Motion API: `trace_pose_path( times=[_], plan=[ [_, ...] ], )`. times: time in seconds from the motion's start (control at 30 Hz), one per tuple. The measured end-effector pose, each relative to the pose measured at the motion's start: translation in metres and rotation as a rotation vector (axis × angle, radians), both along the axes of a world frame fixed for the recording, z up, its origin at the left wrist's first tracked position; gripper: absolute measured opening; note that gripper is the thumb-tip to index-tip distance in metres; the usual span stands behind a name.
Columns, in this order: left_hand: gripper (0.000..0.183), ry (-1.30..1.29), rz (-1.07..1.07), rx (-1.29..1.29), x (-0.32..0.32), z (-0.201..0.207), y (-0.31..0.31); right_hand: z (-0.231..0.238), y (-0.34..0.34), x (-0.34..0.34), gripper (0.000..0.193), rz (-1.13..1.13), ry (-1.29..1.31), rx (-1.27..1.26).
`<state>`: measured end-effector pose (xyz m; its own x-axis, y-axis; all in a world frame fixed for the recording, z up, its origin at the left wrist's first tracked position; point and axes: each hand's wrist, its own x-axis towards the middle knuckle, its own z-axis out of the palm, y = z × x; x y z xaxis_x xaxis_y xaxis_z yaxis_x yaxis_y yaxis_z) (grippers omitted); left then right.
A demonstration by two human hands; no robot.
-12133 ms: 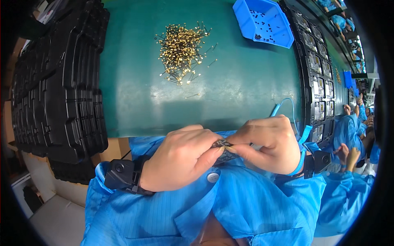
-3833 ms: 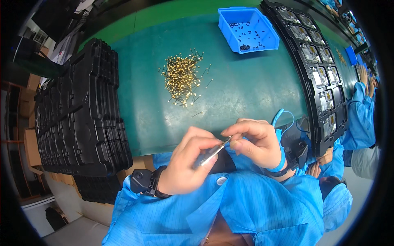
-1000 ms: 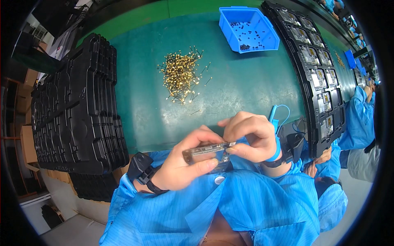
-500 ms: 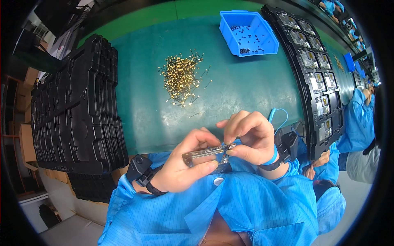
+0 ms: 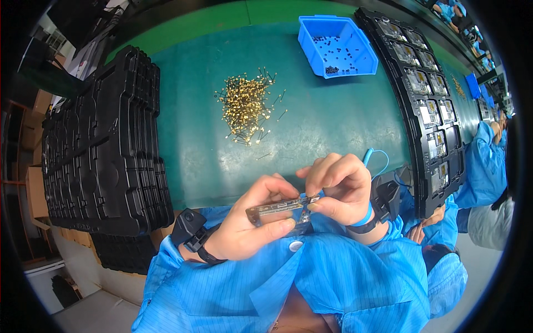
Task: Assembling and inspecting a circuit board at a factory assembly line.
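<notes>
Close to my chest, my left hand (image 5: 244, 226) grips a thin, flat circuit board (image 5: 275, 207) between thumb and fingers, its narrow edge facing up. My right hand (image 5: 341, 191) is closed in a pinch at the board's right end, thumb and index finger touching it there. Whether a tiny part sits between those right fingertips is too small to tell. Beyond both hands, a heap of small gold-headed pieces with thin dark leads (image 5: 244, 108) lies on the green mat (image 5: 333, 127).
A blue bin (image 5: 347, 53) with small black rings stands at the far side. A black tray (image 5: 425, 119) holding several boards runs along the right. Stacked black trays (image 5: 105, 150) fill the left. A coiled blue cord (image 5: 368, 155) lies near my right wrist. Another person's hand (image 5: 432, 222) shows at right.
My right fingers have shifted slightly at the board's end, and the board has tilted a little. Both hands keep their hold.
</notes>
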<state>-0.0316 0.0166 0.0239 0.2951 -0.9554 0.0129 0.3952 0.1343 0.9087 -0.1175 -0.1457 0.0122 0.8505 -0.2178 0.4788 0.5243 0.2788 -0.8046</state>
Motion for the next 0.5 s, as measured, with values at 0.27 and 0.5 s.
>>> trace_pose_path(
  times=[0.27,0.5],
  plan=[
    [0.034,0.031,-0.006,0.014,0.0003,0.0026,0.0007,-0.0014,0.0019,0.0006,0.028,-0.021,-0.002,0.004],
    [0.034,0.026,-0.022,0.051,0.0017,0.0050,0.0019,-0.0010,0.0033,0.0004,0.026,-0.044,0.004,0.000]
  ],
)
